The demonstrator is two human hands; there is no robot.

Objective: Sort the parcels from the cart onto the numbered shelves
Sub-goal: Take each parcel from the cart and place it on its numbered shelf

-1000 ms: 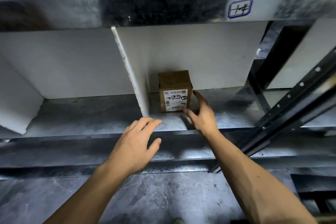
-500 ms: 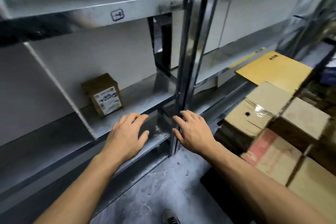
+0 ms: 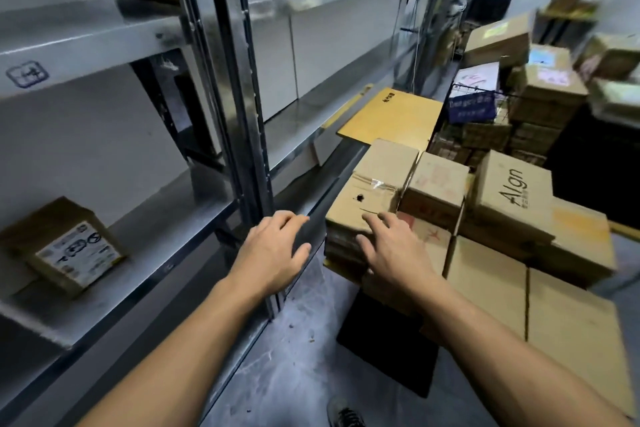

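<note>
Grey metal shelves [image 3: 221,87] with white divider boards fill the left half of the frame, and a grey floor [image 3: 294,357] lies below them. At the right a big stack of brown cardboard parcels [image 3: 502,270] stands close beside the shelves. More boxes are piled in the upper right, but they are blurred.

A flat yellow parcel [image 3: 391,118] lies behind the stack, near the middle of the frame. One box [image 3: 512,191] has the print "Algn" on its top.

At the lower left, one small brown parcel [image 3: 65,246] with a white label stands alone on a shelf board. A hand-drawn mark [image 3: 27,74] is on the shelf edge above it.

Both hands are in the lower middle. The left hand [image 3: 273,250] is open with loosely spread fingers, holds nothing, and is in front of the shelf post [image 3: 249,135]. The right hand [image 3: 391,250] is open too and holds nothing. Its fingers spread over the near edge of a taped box [image 3: 374,184] with a small hole. I cannot tell if it touches this box.

A shoe tip [image 3: 346,417] shows at the bottom edge.
</note>
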